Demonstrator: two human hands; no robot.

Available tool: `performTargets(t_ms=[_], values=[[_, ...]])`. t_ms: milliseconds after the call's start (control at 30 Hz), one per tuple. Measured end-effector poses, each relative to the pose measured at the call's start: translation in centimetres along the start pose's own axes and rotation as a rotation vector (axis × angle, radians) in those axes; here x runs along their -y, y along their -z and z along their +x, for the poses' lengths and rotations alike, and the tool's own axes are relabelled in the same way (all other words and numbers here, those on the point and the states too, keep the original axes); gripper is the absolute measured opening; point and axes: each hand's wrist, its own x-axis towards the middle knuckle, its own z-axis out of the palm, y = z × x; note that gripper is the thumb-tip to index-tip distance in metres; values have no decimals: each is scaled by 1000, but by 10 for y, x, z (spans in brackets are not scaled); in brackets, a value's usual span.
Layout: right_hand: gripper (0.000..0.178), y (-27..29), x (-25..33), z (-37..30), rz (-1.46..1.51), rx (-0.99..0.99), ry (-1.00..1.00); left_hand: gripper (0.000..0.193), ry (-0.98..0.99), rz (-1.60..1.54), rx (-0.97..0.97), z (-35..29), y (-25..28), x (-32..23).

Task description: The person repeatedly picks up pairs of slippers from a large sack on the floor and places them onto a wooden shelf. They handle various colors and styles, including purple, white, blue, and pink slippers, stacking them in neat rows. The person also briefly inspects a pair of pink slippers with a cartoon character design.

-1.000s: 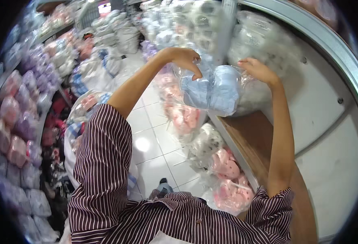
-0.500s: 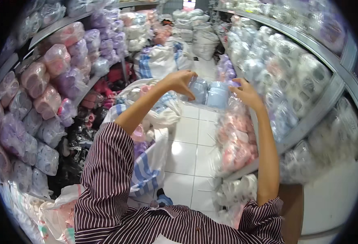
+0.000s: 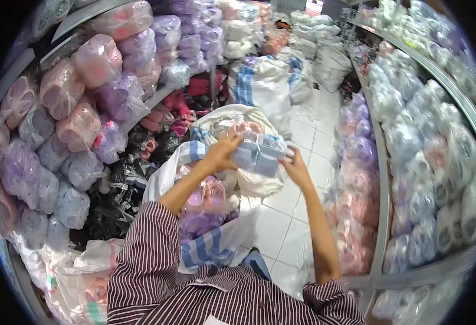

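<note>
My left hand and my right hand hold a pair of light blue slippers in clear plastic, one hand at each side. The fingers of both hands are closed on the ends of the pack; some fingertips are hidden. Under the pack is an open white sack with pinkish footwear showing inside. Nearer to me, another white sack with blue stripes stands open, with pink clogs and purple footwear in it.
Shelves on the left hold plastic-wrapped pink, purple and blue footwear. Wrapped pairs also fill the right-hand rack. Black plastic bags lie at lower left. Full sacks stand farther along the white tiled floor.
My view has turned left. Both hands have carried the wrapped light blue slippers from over the aisle tiles to above the open sack.
</note>
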Motion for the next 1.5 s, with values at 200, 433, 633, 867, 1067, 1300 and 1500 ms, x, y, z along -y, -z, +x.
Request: performTargets(t_ms=[200,433,633,867,1067,1300,1500], values=[[65,-51,-96,65,123,101,34,87,159,-49,-99,-9,-100,71],[56,-43,-125,155,283,89,-21,87,199,-107,-88,78,-119,110],[48,-46,-193,254,224,-25,-104,84,157,9,11,189,-148,173],[41,-81,-386,221,-502,429,-528,82,213,149,155,254,-218,217],[39,-60,-346,225,266,187,-790,77,364,185,118,285,-283,216],[4,29,-336,278,443,-328,-515,80,391,353,74,314,-318,206],[11,78,-272,327,-135,-262,-246,82,423,232,322,326,-324,191]])
